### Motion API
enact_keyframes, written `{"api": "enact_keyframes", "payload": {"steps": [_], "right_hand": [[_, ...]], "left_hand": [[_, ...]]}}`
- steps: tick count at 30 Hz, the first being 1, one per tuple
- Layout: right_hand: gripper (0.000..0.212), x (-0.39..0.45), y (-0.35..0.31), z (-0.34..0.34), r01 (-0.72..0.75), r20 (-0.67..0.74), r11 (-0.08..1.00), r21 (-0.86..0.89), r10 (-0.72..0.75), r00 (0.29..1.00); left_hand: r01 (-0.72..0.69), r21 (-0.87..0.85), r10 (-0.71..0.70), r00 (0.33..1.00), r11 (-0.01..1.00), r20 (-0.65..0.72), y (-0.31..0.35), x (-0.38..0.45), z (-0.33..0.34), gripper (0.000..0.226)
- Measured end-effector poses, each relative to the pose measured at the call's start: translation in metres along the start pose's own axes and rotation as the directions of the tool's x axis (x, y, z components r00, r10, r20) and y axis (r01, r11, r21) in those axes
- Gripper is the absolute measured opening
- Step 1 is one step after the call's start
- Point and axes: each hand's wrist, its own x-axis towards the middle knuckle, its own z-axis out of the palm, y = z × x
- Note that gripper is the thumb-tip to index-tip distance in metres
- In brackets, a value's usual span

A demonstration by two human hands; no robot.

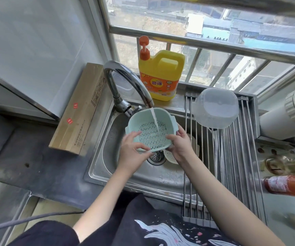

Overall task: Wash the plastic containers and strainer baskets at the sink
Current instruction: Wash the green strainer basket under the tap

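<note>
A pale green strainer basket is held tilted over the steel sink, under water running from the faucet. My left hand grips its near-left rim, thumb inside. My right hand grips its near-right rim. A white strainer basket lies in the sink bowl beneath my right hand, mostly hidden. A clear plastic container rests upside down on the roll-up drying rack.
A yellow dish soap jug with an orange pump stands on the sill behind the sink. A long cardboard box lies left of the faucet. A red sauce bottle and a white appliance sit at right.
</note>
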Motion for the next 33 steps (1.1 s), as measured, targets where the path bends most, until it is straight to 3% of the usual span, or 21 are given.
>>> {"api": "enact_keyframes", "payload": {"steps": [3,5,7,9,10,13,15,16,17,18,19,20,21,22,24,25,29,31,33], "right_hand": [[0.056,-0.005,0.002,-0.004,0.074,-0.021,0.992,0.102,-0.072,0.997],[0.052,-0.003,0.001,-0.007,0.076,-0.035,0.974,0.212,-0.07,0.997],[0.052,-0.001,0.001,-0.012,0.038,-0.009,0.949,0.314,-0.037,0.999],[0.053,-0.001,0.002,-0.015,0.017,0.042,0.944,0.33,-0.033,0.999],[0.053,-0.001,0.001,-0.016,0.015,0.072,0.947,0.32,-0.04,0.997],[0.05,0.0,-0.005,-0.022,0.047,0.105,0.964,0.261,-0.076,0.991],[0.043,-0.001,-0.011,-0.025,0.12,-0.001,0.989,0.084,-0.12,0.993],[0.041,-0.003,-0.01,-0.027,0.178,-0.108,0.98,-0.092,-0.188,0.976],[0.039,-0.005,-0.008,-0.029,0.246,-0.226,0.912,-0.329,-0.329,0.917],[0.038,-0.01,-0.005,-0.031,0.322,-0.232,0.737,-0.595,-0.541,0.809],[0.039,-0.012,-0.001,-0.033,0.394,-0.062,0.44,-0.807,-0.726,0.685],[0.044,-0.012,0.004,-0.036,0.432,0.205,0.112,-0.895,-0.757,0.621],[0.051,-0.01,0.011,-0.035,0.439,0.424,-0.145,-0.887,-0.633,0.647],[0.06,-0.009,0.018,-0.032,0.411,0.503,-0.292,-0.863,-0.448,0.739],[0.074,-0.011,0.032,-0.017,0.313,0.398,-0.364,-0.877,-0.188,0.898],[0.077,-0.013,0.039,-0.009,0.316,0.377,-0.349,-0.882,-0.119,0.919],[0.071,-0.016,0.043,-0.004,0.512,0.532,-0.234,-0.826,-0.03,0.846],[0.071,-0.007,0.031,-0.022,0.5,0.549,-0.357,-0.789,-0.045,0.835],[0.067,-0.003,0.021,-0.036,0.398,0.483,-0.452,-0.799,-0.087,0.871]], "left_hand": [[0.176,-0.284,-0.183,0.983,0.943,0.001,-0.001,0.0,-0.015,0.035],[0.365,-0.458,-0.388,0.92,0.811,0.046,-0.001,0.006,-0.019,0.056],[0.58,-0.529,-0.511,0.81,0.62,0.289,-0.004,0.014,-0.019,0.067],[0.709,-0.548,-0.467,0.705,0.444,0.533,-0.005,0.022,-0.014,0.059],[0.718,-0.558,-0.43,0.696,0.416,0.576,-0.002,0.025,-0.013,0.053],[0.677,-0.565,-0.412,0.735,0.471,0.538,0.001,0.031,-0.005,0.051],[0.653,-0.588,-0.428,0.757,0.477,0.493,0.002,0.033,-0.001,0.055],[0.644,-0.602,-0.442,0.764,0.472,0.47,0.003,0.034,0.0,0.056],[0.638,-0.612,-0.457,0.767,0.468,0.45,0.002,0.035,0.0,0.057],[0.634,-0.614,-0.468,0.769,0.469,0.436,0.002,0.036,0.0,0.058],[0.632,-0.61,-0.473,0.77,0.478,0.427,0.002,0.037,0.001,0.059],[0.63,-0.597,-0.472,0.774,0.497,0.423,0.002,0.037,0.002,0.059],[0.623,-0.586,-0.468,0.78,0.518,0.416,0.003,0.038,0.004,0.06],[0.614,-0.582,-0.457,0.788,0.533,0.412,0.006,0.039,0.006,0.059],[0.592,-0.588,-0.44,0.805,0.552,0.397,0.015,0.038,0.011,0.056],[0.584,-0.589,-0.436,0.811,0.558,0.391,0.02,0.037,0.014,0.055],[0.582,-0.588,-0.431,0.812,0.562,0.393,0.023,0.034,0.018,0.06],[0.587,-0.59,-0.445,0.808,0.554,0.387,0.019,0.034,0.019,0.051],[0.611,-0.581,-0.509,0.785,0.538,0.354,0.014,0.037,0.021,0.044]]}}
